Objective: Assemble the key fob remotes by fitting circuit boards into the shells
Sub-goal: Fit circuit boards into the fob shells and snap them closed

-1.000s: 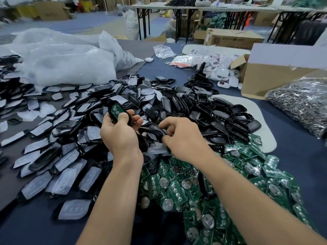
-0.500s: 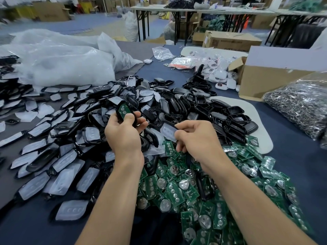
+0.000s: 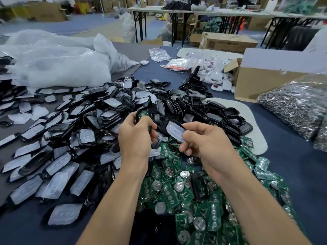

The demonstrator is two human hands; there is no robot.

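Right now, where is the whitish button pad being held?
Head view, just right of centre: the button pad is pinched in the right hand, above the green circuit boards, close beside the left hand and its black shell.

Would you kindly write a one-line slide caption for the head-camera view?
Left hand holds a shell with a green circuit board; right hand pinches a translucent button pad.

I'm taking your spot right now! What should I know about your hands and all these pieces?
Left hand: grips a black shell with a green board in it.
Right hand: pinches a white button pad.
Spare boards lie heaped nearest; empty shells beyond the hands.
Done: a board seems seated in this shell.
Left: probably add the pad; big piles wait.
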